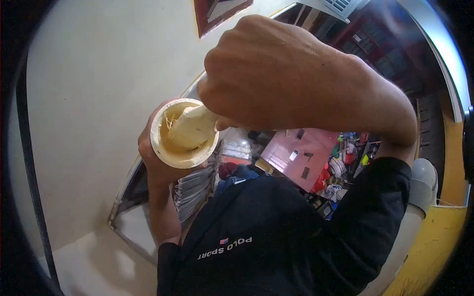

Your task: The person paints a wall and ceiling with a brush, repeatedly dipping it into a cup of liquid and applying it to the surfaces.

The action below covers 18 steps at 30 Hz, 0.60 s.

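My left hand (160, 167) is wrapped round a round, open container (183, 164) with a thick cream-coated rim. Inside it is cream-coloured paint, also smeared on the inner wall. My right hand (261, 69) is closed, knuckles up, at the container's right side. From under it a paintbrush (192, 126), thickly coated in the same cream paint, dips into the container. Some loose bristles stick out at its left. The brush's handle is mostly hidden by my right hand, whose fingertips are largely out of sight.
A pale wall (98, 74) fills the left, with a dark red frame (217, 15) at the top. Far below lie a pink tabletop (296, 158) with small dark items and a cluttered pile (345, 160). A grey pipe (422, 185) runs close by my right arm.
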Available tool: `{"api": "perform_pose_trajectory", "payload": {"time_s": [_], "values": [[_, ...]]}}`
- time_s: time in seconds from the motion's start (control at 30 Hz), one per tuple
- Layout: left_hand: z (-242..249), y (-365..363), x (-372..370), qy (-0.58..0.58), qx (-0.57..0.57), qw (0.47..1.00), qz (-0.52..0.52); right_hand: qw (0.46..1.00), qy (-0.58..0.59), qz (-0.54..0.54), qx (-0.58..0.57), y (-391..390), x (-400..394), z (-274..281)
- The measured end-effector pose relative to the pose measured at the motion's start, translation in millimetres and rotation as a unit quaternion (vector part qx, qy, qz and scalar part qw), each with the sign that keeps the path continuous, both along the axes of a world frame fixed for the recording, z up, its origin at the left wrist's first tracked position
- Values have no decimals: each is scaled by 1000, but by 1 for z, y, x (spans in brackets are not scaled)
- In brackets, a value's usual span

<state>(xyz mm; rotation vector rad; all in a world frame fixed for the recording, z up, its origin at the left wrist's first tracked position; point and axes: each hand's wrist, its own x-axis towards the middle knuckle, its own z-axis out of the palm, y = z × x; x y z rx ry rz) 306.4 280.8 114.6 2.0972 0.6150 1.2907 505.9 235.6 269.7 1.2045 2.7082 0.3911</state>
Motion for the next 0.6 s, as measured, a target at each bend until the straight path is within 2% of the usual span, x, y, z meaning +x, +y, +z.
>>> {"api": "perform_pose_trajectory", "payload": {"time_s": [0.17,0.23,0.4,0.47,0.5,0.53,0.6], "values": [[-7,-5,-10,25,18,999,32,998,28,46,33,-3,-4,-8],[-7,-6,-10,-34,-65,997,-33,999,21,31,16,-5,-7,-2],[7,-18,5,2,-67,998,9,998,52,23,-13,-7,8,1],[-7,-11,-17,6,-49,999,10,998,3,51,40,0,-8,-11],[-7,-9,-20,5,-49,999,9,1000,4,21,12,0,-7,-15],[-6,-10,-21,3,-51,999,9,999,8,44,12,-1,-8,-13],[2,-13,-21,4,-79,997,21,997,-27,27,64,-5,-8,-9]]}}
